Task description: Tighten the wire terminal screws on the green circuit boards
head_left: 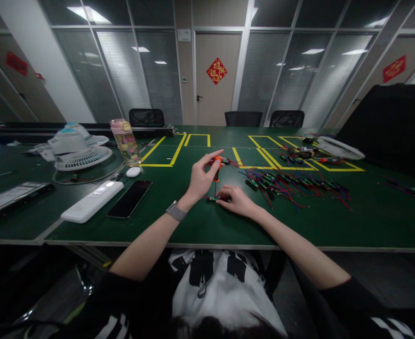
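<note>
My left hand (202, 177) is closed round an orange-handled screwdriver (217, 169), held upright with its tip down on a small green circuit board (212, 199) on the green table (193, 226). A grey watch sits on that wrist. My right hand (234, 198) lies on the table right of the board, with its fingers pinching the board's edge and holding it down. Red and black wires trail from a small part just behind the screwdriver handle.
A heap of small boards with red, blue and black wires (292, 184) lies to the right. At left are a black phone (130, 198), a white power bank (91, 201), a white mouse (133, 172), a pink-lidded bottle (126, 142) and white fans (76, 148). Another fan (339, 148) lies far right.
</note>
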{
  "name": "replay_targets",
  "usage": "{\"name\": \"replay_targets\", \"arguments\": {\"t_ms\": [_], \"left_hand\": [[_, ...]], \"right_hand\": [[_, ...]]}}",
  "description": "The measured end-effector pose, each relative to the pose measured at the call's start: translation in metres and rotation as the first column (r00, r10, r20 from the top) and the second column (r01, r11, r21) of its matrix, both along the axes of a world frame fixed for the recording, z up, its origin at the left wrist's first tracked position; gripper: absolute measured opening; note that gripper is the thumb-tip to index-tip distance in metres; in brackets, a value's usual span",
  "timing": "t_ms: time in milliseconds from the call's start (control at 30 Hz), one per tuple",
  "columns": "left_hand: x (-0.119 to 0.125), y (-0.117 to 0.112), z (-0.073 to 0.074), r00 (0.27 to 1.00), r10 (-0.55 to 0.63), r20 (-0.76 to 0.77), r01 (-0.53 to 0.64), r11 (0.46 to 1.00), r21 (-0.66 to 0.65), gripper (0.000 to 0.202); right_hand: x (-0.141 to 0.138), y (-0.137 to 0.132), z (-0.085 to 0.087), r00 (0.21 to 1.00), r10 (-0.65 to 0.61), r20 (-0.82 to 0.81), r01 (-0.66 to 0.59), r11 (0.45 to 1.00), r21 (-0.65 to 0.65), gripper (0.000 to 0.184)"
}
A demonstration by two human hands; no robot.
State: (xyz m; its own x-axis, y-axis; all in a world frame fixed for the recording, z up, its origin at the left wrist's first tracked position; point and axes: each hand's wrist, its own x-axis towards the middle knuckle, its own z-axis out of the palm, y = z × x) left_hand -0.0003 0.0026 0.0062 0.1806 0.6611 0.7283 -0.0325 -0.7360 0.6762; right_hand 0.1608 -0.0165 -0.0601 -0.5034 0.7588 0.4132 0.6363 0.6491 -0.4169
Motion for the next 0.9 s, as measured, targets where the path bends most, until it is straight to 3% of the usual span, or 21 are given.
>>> {"name": "replay_targets", "arguments": {"t_ms": [100,167,400,633,800,900], "left_hand": [[-0.0004,0.0004,0.0000,0.986,0.164,-0.016,-0.161,0.981,0.105,0.024],[-0.0016,0.0017,0.0007,0.982,0.189,-0.016,-0.186,0.975,0.124,0.023],[0.0000,0.0006,0.0007,0.998,-0.055,0.024,0.055,0.998,-0.008,0.031],[-0.0013,-0.0015,0.0021,0.979,0.202,0.015,-0.202,0.970,0.136,0.019],[-0.0018,-0.0006,0.0031,1.000,-0.011,0.005,0.011,1.000,0.010,0.030],[-0.0003,-0.0012,0.0021,1.000,0.015,-0.001,-0.015,1.000,-0.001,0.030]], "right_hand": [[-0.0003,-0.0002,0.0006,1.000,0.003,0.001,-0.003,1.000,0.000,0.012],[-0.0004,0.0000,0.0004,1.000,0.005,-0.001,-0.005,1.000,0.003,0.011],[-0.0004,0.0005,-0.0003,1.000,0.002,-0.002,-0.002,1.000,0.001,0.011],[-0.0003,-0.0006,0.0004,1.000,0.007,-0.015,-0.007,1.000,0.001,0.012],[-0.0004,-0.0008,0.0012,1.000,0.003,-0.005,-0.003,1.000,-0.003,0.011],[-0.0005,-0.0008,0.0012,1.000,0.002,-0.005,-0.002,1.000,-0.005,0.011]]}}
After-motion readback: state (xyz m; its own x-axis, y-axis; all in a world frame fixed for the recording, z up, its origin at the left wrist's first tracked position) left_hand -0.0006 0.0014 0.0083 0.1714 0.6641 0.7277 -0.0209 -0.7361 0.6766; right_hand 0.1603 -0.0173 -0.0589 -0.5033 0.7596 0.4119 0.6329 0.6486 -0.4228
